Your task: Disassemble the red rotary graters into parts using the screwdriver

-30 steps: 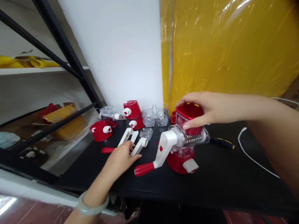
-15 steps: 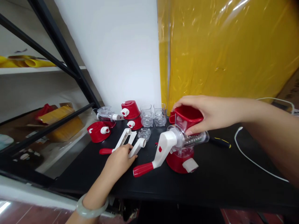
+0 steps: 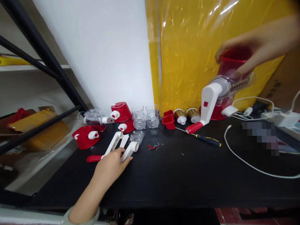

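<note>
My right hand (image 3: 243, 51) is closed round the red hopper of an assembled red-and-white rotary grater (image 3: 221, 93), holding it up at the back right, its white crank with a red grip hanging toward the black table (image 3: 164, 178). My left hand (image 3: 110, 167) rests on the table with its fingers bent over loose white crank handles (image 3: 118, 145); one has a red grip (image 3: 93, 158). Behind them lie red grater bases (image 3: 85, 137), a red hopper (image 3: 120, 111), a clear drum housing (image 3: 93, 117) and clear cups (image 3: 146, 118).
A small red pusher (image 3: 168, 120) and two metal drum blades (image 3: 187, 115) stand by the yellow sheet (image 3: 199, 47). A black-and-yellow screwdriver (image 3: 203, 140) and small red bits (image 3: 153, 147) lie mid-table. White cables (image 3: 246, 159) and a power strip (image 3: 284, 120) lie at right. Black shelving stands at left.
My right hand has lifted the assembled grater off the table middle and carried it up and to the back right. The pusher, drum blades and screwdriver behind it now show. My left hand stays on the cranks.
</note>
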The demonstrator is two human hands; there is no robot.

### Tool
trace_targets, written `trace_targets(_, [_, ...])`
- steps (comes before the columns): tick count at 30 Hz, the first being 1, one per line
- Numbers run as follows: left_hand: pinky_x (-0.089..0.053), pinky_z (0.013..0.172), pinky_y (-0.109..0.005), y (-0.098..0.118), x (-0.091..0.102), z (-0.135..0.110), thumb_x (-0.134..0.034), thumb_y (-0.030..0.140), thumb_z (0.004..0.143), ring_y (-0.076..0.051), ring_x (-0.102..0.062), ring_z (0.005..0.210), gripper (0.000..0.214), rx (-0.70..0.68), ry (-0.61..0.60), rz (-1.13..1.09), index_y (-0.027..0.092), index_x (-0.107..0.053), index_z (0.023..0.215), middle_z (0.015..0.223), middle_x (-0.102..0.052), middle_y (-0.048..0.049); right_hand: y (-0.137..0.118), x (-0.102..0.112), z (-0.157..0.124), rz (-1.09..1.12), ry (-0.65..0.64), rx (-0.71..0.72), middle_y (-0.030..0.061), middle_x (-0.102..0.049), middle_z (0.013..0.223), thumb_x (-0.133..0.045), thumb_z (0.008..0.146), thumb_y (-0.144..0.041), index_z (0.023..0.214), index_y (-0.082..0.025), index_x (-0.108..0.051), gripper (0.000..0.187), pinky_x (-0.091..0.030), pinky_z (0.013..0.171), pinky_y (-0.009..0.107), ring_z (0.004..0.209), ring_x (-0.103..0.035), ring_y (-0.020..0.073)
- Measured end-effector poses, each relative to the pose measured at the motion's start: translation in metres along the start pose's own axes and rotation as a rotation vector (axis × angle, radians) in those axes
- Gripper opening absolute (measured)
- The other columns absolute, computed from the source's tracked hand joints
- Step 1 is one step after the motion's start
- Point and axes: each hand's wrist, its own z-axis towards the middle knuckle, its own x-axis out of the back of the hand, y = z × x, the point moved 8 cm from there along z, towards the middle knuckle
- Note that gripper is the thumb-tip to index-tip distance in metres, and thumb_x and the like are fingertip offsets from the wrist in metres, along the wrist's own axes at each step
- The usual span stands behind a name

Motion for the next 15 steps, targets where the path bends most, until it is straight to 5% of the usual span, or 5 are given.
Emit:
trace_targets(3, [-0.047, 0.071, -0.035, 0.003, 0.000, 0.002, -0.051, 0.049, 0.092, -0.035, -0.072, 0.098, 0.038, -0.005, -0.003, 0.035, 0.020, -0.065, 0.112, 0.105, -0.077, -0.0139, 0.032, -0.019, 0.006, -0.071, -0.070, -0.014, 0.0093, -0.074, 0.096, -0.060, 0.084, -0.011, 0.121, -0.002, -0.070, 0.040, -0.046, 0.074, 0.030, 0.089, -0.069, 0.0164])
trace_targets(7, [-0.045, 0.068, -0.034, 0.005, -0.001, 0.003, -0.049, 0.045, 0.094, -0.034, -0.073, 0.097, 0.034, -0.022, -0.011, 0.052, 0.020, -0.065, 0.111, 0.104, -0.077, -0.0131, 0.066, -0.048, 0.020, -0.015, -0.118, 0.021, 0.0072, -0.074, 0.092, -0.060, 0.082, -0.011, 0.123, 0.001, -0.064, 0.043, -0.044, 0.074, 0.030, 0.079, -0.065, 0.0094])
trace_targets(15, [-0.042, 0.067, -0.034, -0.003, -0.006, 0.007, -0.047, 0.052, 0.094, -0.032, -0.072, 0.094, 0.036, 0.025, -0.006, 0.012, 0.022, -0.066, 0.103, 0.098, -0.076, -0.0102, 0.085, -0.083, 0.061, -0.322, -0.222, 0.151, -0.0011, -0.070, 0.085, -0.077, 0.068, 0.000, 0.119, 0.002, -0.064, 0.053, -0.037, 0.064, 0.014, 0.064, -0.054, 0.0020])
